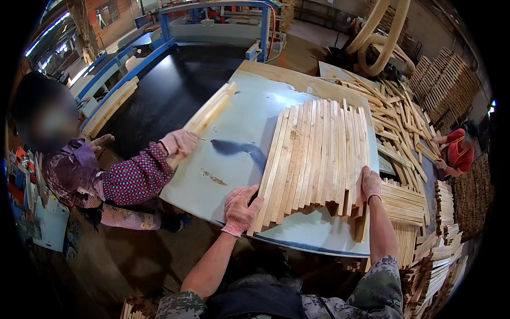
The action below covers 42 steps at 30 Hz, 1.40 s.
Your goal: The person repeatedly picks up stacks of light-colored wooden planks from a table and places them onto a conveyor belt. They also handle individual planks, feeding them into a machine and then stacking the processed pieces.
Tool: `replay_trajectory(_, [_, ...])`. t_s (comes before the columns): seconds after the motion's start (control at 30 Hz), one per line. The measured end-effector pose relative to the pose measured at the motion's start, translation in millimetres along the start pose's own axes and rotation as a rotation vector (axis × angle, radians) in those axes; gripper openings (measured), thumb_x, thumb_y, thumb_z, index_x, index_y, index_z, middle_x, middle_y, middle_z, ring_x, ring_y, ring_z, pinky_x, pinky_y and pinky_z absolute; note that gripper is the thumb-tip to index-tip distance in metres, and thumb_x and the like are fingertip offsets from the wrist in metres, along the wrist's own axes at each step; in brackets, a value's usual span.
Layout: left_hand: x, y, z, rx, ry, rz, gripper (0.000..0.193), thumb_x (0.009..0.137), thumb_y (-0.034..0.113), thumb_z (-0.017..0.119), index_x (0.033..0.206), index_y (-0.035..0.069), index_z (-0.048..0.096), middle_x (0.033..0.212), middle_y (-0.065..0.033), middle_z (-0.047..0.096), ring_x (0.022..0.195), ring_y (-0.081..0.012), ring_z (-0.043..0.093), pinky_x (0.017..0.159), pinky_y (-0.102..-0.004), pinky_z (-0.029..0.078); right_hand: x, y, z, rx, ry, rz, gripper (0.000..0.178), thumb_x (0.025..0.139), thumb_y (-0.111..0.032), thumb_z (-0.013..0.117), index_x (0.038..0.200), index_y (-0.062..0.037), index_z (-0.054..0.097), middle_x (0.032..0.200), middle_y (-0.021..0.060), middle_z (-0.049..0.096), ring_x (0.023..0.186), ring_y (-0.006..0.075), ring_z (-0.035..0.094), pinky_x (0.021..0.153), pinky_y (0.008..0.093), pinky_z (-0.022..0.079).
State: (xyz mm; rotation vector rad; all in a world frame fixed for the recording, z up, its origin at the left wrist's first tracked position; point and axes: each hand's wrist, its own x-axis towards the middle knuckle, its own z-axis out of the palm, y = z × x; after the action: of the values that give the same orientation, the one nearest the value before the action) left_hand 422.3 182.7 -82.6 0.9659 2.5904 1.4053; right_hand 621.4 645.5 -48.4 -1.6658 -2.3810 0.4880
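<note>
A broad row of pale wooden strips [313,154] lies side by side on a worn light-blue tabletop [212,154], their near ends uneven. My left hand [241,209], in a pinkish knitted glove, is at the row's near left corner, fingers against the outermost strip. On the opposite edge, my right hand [371,184], gloved alike, grips the row's right side. Between them the strips are held together; some fingertips are hidden. Under the row's right near end, a short wooden block [362,226] shows.
At left, a co-worker's gloved hand [179,142] holds a few strips [212,109] over the table's left edge. Behind is a black conveyor bed [170,90] with a blue frame [215,5]. Loose strips [398,117] pile up at right, near another person in red [459,151].
</note>
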Motion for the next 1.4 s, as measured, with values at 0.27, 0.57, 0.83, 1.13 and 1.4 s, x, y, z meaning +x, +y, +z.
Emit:
replay_trajectory(0.27, [7.6,12.2,-4.0,-0.007,-0.021,0.014,0.046,0.095,0.035,0.071,0.131,0.007,0.075,0.123,-0.0187,0.077,0.12,-0.0381,0.068,0.11,-0.0489,0.049,9.5,10.7,6.7,-0.022,0.016,-0.028,0.075,0.109,-0.058,0.037,0.123,0.006,0.074,0.127,0.0333,0.071,0.124,0.0493,0.066,0.111,0.0534,0.048])
replay_trajectory(0.57, [14.1,13.7,0.8,-0.083,-0.023,0.011,0.042,0.089,0.026,0.077,0.125,0.005,0.079,0.113,-0.0184,0.078,0.116,-0.0375,0.068,0.109,-0.0488,0.049,9.4,21.1,6.8,0.037,0.055,-0.034,0.073,0.109,-0.059,0.044,0.113,0.007,0.075,0.116,0.0354,0.072,0.116,0.0514,0.067,0.104,0.0531,0.05])
replay_trajectory(0.83, [33.9,10.1,-6.5,-0.041,-0.204,0.024,0.061,0.093,0.039,0.074,0.145,0.007,0.066,0.132,-0.0188,0.072,0.128,-0.0406,0.061,0.113,-0.0494,0.044,6.5,34.3,9.8,-0.193,0.083,-0.476,0.05,0.112,-0.042,0.044,0.11,0.0004,0.069,0.115,0.0274,0.072,0.111,0.0492,0.065,0.099,0.0549,0.049])
replay_trajectory(1.13, [87.3,4.1,4.9,-0.024,-0.33,-0.06,0.085,0.093,0.048,0.073,0.163,0.008,0.046,0.148,-0.0227,0.064,0.133,-0.0432,0.058,0.119,-0.0511,0.041,50.3,20.7,25.7,0.115,0.014,0.233,0.091,0.1,-0.074,0.051,0.115,0.0109,0.077,0.114,0.0393,0.072,0.117,0.0505,0.07,0.1,0.0537,0.053])
replay_trajectory(1.4, [132.8,-5.4,-67.5,-0.149,-0.276,-0.115,0.083,0.09,0.041,0.079,0.16,0.006,0.049,0.139,-0.0233,0.069,0.126,-0.0411,0.067,0.11,-0.0453,0.052,-12.0,-63.5,35.5,0.131,-0.031,0.055,0.083,0.098,-0.07,0.064,0.096,0.0119,0.075,0.092,0.0326,0.074,0.091,0.0413,0.073,0.084,0.0514,0.054])
